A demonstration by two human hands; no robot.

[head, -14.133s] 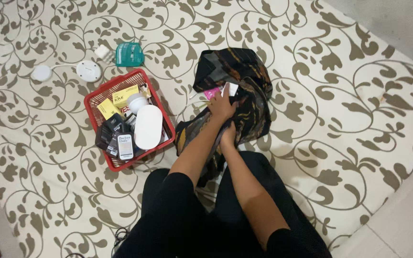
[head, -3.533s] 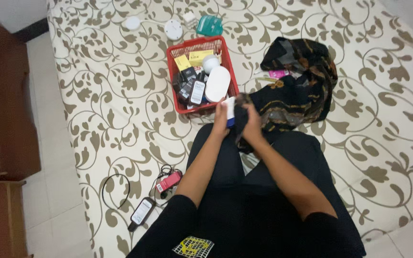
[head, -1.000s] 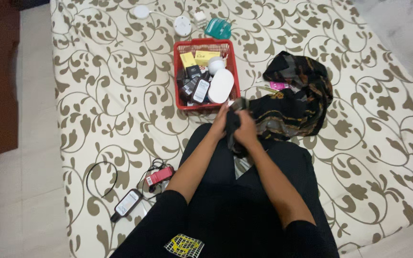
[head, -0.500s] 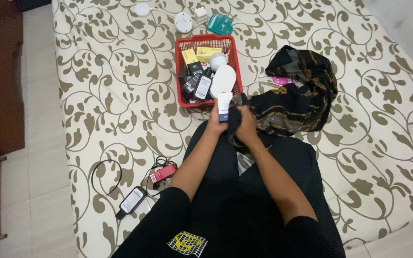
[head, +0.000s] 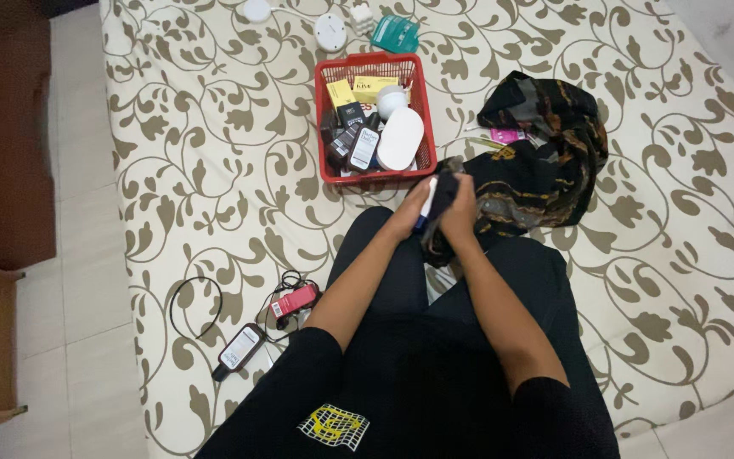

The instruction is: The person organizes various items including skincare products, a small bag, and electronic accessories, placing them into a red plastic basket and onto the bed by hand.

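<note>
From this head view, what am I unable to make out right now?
- Small tube in the left hand: mostly covered by both hands and the dark cloth; its shape is unclear.
- Right hand grip: fingers wrapped in cloth; whether they touch the tube cannot be told.
- Red basket: lower items are stacked and too small to identify.
- Pink item: half under the cloth.
- White round device: cut off by the top edge.

Small tube (head: 426,204) mostly hidden btwn hands, dark cloth (head: 537,161).

Leaf-patterned mattress (head: 214,170), red basket (head: 326,110), dark cloth (head: 545,161), cables (head: 193,306)
</note>
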